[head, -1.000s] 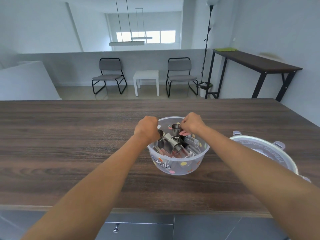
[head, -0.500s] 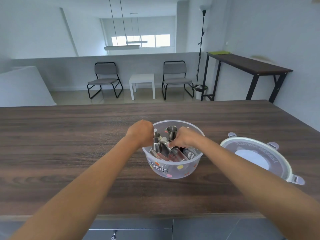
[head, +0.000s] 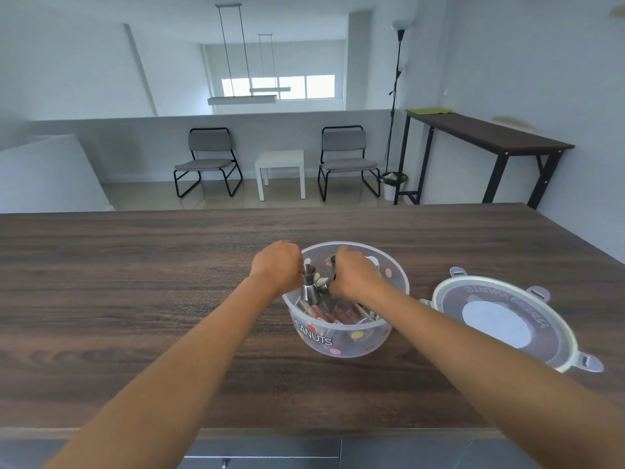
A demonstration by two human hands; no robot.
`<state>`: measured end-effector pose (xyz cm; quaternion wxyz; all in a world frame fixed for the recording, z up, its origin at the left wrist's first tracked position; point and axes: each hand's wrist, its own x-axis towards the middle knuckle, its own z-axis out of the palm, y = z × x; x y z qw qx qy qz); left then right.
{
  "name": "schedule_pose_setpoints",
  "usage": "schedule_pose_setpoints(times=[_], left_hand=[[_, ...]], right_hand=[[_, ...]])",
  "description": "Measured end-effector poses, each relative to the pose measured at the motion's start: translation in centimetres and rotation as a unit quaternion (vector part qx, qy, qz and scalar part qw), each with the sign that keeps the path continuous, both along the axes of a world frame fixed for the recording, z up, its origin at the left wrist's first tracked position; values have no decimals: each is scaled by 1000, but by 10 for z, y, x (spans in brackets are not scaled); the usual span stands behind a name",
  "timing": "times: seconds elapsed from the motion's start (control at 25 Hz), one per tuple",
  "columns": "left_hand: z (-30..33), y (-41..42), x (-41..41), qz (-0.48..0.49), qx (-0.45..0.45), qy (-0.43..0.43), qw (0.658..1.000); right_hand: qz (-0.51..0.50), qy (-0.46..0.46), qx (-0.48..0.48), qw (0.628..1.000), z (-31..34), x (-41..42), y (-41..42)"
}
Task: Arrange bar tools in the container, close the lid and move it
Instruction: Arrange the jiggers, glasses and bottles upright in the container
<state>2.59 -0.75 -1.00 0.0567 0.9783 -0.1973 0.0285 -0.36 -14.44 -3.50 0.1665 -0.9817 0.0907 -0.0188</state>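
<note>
Hands are working inside the clear round plastic tub point(head: 345, 343). Left hand point(head: 275, 267) is grasping a steel jigger point(head: 309, 287) upright to fit; right hand point(head: 355, 277) is clenching something hidden. Round clip-on lid point(head: 500, 324) is waiting right of the tub.

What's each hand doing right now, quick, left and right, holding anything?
Left hand: closed on a steel jigger standing in the container.
Right hand: closed around another steel tool in the container; which tool cannot be told.

Your left hand point(head: 275, 267) and right hand point(head: 355, 277) curl over the container point(head: 341, 336), hiding your fingertips and whatever they grip, the tools point(head: 333, 309) below blur into one metal tangle, and both your arms run off the bottom edge.
</note>
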Motion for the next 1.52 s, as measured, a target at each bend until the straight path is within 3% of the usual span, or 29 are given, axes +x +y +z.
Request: schedule_pose_setpoints(times=[0.24, 0.8, 0.96, 1.12, 1.24, 1.4, 1.52], left_hand=[[0, 1, -1, -12, -2, -5, 1000], [-10, 1, 8, -57, 7, -19, 998], [-9, -8, 14, -71, 76, -24, 994], [-7, -11, 14, -72, 73, -16, 995], [4, -6, 10, -73, 15, 17, 997], [12, 12, 4, -56, -137, 33, 988], [12, 21, -2, 31, -311, 115, 943]], right_hand=[[131, -71, -164, 975, 8, 13, 3], [136, -70, -151, 977, 3, 22, -13], [51, -57, -20, 997, 24, 12, -35], [11, 26, -60, 998, 30, 9, -58], [16, 56, -94, 994, 18, 9, -52], [16, 82, -102, 991, 3, 15, -40], [10, 93, -117, 989, -5, 18, -34]])
